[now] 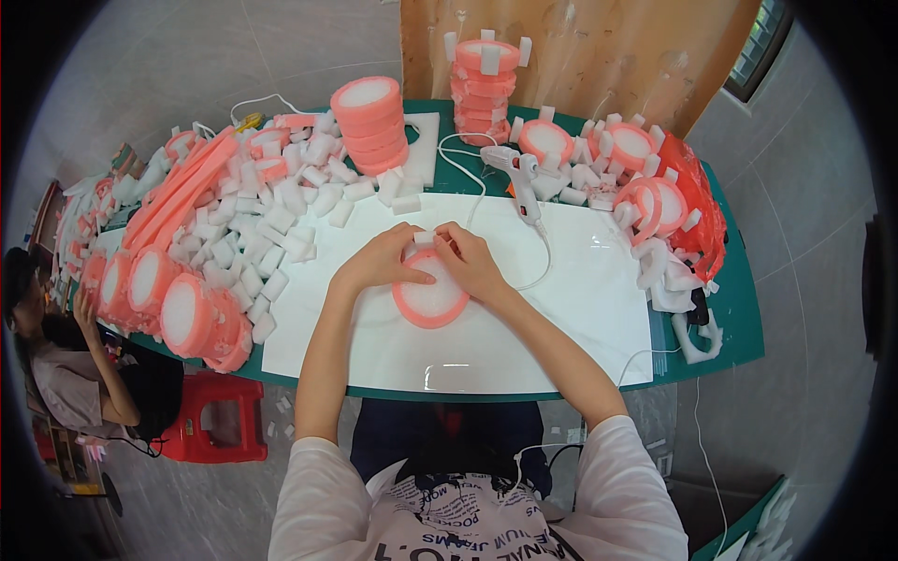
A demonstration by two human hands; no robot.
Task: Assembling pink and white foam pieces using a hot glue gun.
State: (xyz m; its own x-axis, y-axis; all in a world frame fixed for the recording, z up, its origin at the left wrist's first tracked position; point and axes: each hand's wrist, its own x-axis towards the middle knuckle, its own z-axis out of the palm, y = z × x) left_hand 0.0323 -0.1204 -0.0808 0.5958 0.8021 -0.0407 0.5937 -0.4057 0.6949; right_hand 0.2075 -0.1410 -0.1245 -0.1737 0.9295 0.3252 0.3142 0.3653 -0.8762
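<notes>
A round foam disc with a pink rim and white middle (433,302) lies on the white sheet (552,318) in front of me. My left hand (382,263) rests on its far left rim. My right hand (470,263) rests on its far right rim. Between the fingertips of both hands a small white foam block (424,237) is pressed against the disc's far edge. A white glue gun (519,178) with an orange nozzle lies just beyond my right hand, its cord looping past it.
Loose white foam blocks (267,229) cover the left of the green table (739,327). Stacks of pink discs (372,123) stand at the back, finished discs (645,201) at right, more discs (178,309) at the left edge. A person sits at far left by a red stool (213,421).
</notes>
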